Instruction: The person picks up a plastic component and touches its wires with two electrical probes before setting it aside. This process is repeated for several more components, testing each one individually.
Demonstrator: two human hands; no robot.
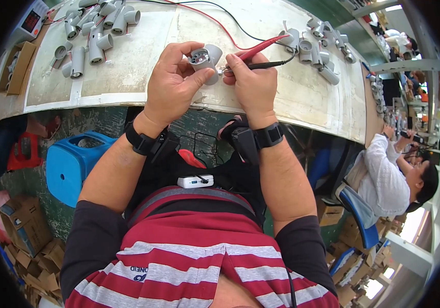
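Note:
My left hand (pixel 171 82) grips a grey T-shaped plastic housing (pixel 211 54) between thumb and fingers, its open end showing metal parts inside. In my right hand (pixel 253 84) are two test probes, a red probe (pixel 262 47) and a black probe (pixel 266 65), pinched close together. Their tips are by the lower right side of the housing; whether they touch a contact there I cannot tell. Both hands are just above the near part of the white-covered worktable (pixel 148 66).
Grey housings (pixel 97 43) with short wires lie in a group at left, and more housings (pixel 317 49) at right. A meter (pixel 31 20) with a red display and a cardboard box (pixel 20 66) stand far left. A blue stool (pixel 71 164) is below. A co-worker (pixel 384 174) sits at right.

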